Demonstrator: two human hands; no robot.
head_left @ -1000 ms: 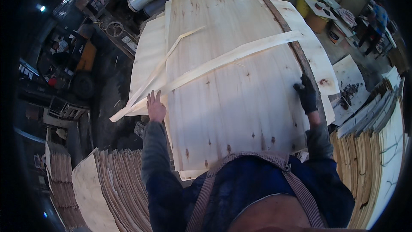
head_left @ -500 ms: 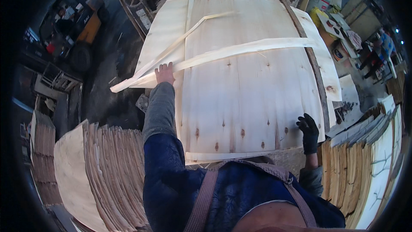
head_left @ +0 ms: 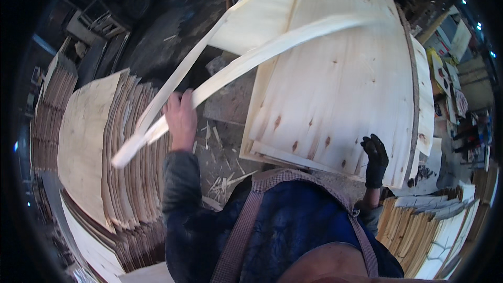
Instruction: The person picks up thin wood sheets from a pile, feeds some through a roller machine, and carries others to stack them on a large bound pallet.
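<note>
My bare left hand point(head_left: 182, 118) is closed around long pale wood veneer strips, out to the left of the work stack. One wide strip point(head_left: 251, 58) arches from the hand across to the far right of the top sheet. A narrower strip point(head_left: 189, 63) slants up and away on the left. Their near ends come together in front of the hand. My right hand point(head_left: 375, 160), in a black glove, is at the near right of the large knotty veneer sheet point(head_left: 335, 94). Its fingers are apart and hold nothing; whether it touches the sheet I cannot tell.
Tall bundles of veneer stand at the left point(head_left: 86, 141) and the lower right point(head_left: 408, 225). Wood scraps point(head_left: 225, 183) litter the floor beside the work stack. A dark vehicle wheel point(head_left: 139, 1) shows at the far left. Another person point(head_left: 471, 133) is at the far right.
My left hand has pulled the strips left and toward me, off the sheet's left part. My view has turned left. The right hand stays near the sheet's near right corner.
</note>
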